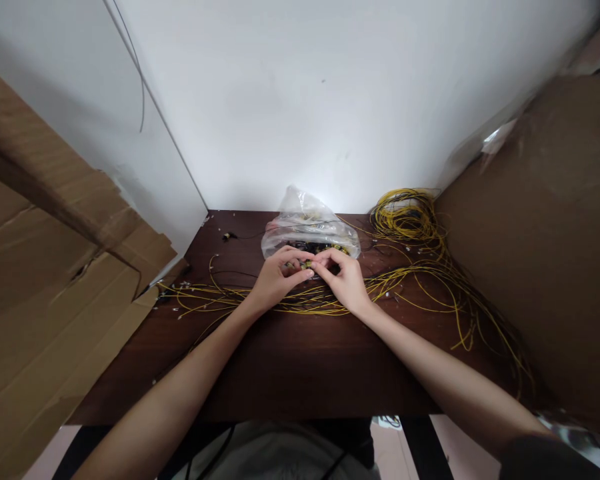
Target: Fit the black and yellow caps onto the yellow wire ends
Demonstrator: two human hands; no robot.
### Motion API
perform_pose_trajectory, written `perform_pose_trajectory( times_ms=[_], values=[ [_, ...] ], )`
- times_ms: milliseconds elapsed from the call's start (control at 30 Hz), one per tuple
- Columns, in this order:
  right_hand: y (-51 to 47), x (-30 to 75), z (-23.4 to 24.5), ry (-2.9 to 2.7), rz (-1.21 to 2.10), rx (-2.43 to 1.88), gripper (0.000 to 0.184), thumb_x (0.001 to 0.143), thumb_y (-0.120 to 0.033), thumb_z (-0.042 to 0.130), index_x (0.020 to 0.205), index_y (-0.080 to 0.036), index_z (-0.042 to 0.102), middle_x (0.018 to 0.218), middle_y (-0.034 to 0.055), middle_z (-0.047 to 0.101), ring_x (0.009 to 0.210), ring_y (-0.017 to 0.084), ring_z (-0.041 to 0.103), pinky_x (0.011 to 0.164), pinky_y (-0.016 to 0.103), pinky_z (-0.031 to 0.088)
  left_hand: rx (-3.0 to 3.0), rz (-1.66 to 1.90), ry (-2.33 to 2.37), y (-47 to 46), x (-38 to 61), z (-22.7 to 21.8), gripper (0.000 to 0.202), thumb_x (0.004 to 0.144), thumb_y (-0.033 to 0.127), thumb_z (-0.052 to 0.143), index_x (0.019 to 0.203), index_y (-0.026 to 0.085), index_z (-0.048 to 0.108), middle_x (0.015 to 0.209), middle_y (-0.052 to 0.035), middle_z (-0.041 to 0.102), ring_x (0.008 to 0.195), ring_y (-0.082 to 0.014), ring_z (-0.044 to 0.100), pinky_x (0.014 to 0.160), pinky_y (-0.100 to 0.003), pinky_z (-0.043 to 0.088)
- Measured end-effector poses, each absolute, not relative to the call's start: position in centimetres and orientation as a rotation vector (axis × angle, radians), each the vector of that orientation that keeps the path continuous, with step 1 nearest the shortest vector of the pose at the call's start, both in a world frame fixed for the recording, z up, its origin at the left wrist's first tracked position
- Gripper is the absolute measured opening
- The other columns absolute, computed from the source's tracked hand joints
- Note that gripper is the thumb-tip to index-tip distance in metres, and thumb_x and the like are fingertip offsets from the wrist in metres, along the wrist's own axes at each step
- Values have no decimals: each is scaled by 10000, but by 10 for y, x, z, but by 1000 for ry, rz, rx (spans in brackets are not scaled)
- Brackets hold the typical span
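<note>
My left hand [276, 277] and my right hand [344, 279] meet fingertip to fingertip above the middle of the table. Thumbs and forefingers are pinched together on something too small to make out. Right behind them lies a clear plastic bag [305, 223] with small black and yellow parts [337, 248] at its mouth. Under my wrists a bundle of thin yellow and black wires [315, 308] runs across the table from left to right.
A coil of yellow wire [403, 212] sits at the back right. Cardboard [55, 267] stands on the left, and a brown panel [540, 233] on the right. A white wall [320, 120] rises behind the dark wooden table [300, 373]. One small black and yellow part [229, 236] lies back left.
</note>
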State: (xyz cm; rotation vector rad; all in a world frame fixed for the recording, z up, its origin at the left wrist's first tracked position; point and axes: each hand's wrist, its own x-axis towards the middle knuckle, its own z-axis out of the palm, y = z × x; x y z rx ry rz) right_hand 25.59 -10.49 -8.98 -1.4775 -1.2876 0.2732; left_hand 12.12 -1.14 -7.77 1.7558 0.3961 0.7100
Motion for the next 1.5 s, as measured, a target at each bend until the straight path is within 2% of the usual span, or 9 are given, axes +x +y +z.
perform_pose_trajectory(
  times_ms=[167, 500, 767, 900, 1133, 1500],
  values=[
    [-106, 256, -88, -1297, 258, -1483, 129, 818, -272, 569, 788, -161, 627, 724, 21, 603, 664, 133, 533, 642, 256, 423, 1770, 749, 364, -11, 122, -77, 188, 735, 225, 658, 911, 167, 692, 892, -52, 570, 821, -136, 536, 660, -225, 460],
    [-106, 255, -88, -1296, 257, -1471, 121, 818, -268, 571, 801, -164, 631, 748, 24, 621, 678, 134, 538, 653, 257, 428, 1720, 723, 438, -12, 121, -77, 268, 712, 197, 658, 976, 152, 661, 867, -40, 611, 727, -105, 519, 632, -210, 452],
    [-106, 253, -87, -1253, 262, -1467, 121, 814, -258, 573, 860, -162, 631, 765, 25, 628, 685, 130, 551, 657, 250, 439, 1602, 739, 479, -9, 123, -81, 302, 700, 215, 666, 990, 134, 645, 983, -72, 670, 916, -167, 609, 830, -280, 481],
    [-106, 254, -89, -1261, 233, -1467, 146, 819, -254, 570, 913, -163, 635, 745, 19, 605, 666, 127, 536, 656, 255, 437, 1602, 719, 494, -9, 123, -81, 362, 704, 232, 668, 1048, 129, 615, 907, -65, 695, 874, -173, 638, 825, -292, 494],
    [-107, 254, -85, -1316, 182, -1467, 126, 825, -226, 561, 862, -168, 667, 752, 26, 593, 654, 126, 511, 653, 268, 427, 1601, 722, 497, -8, 123, -84, 398, 705, 235, 678, 1082, 136, 598, 888, -69, 707, 834, -178, 656, 801, -299, 509],
    [-107, 253, -85, -1330, 185, -1479, 106, 818, -246, 564, 815, -180, 647, 728, 22, 579, 655, 135, 521, 638, 275, 430, 1661, 813, 505, -11, 123, -84, 181, 688, 228, 690, 837, 127, 680, 832, -61, 684, 788, -162, 635, 778, -304, 510]
  ],
)
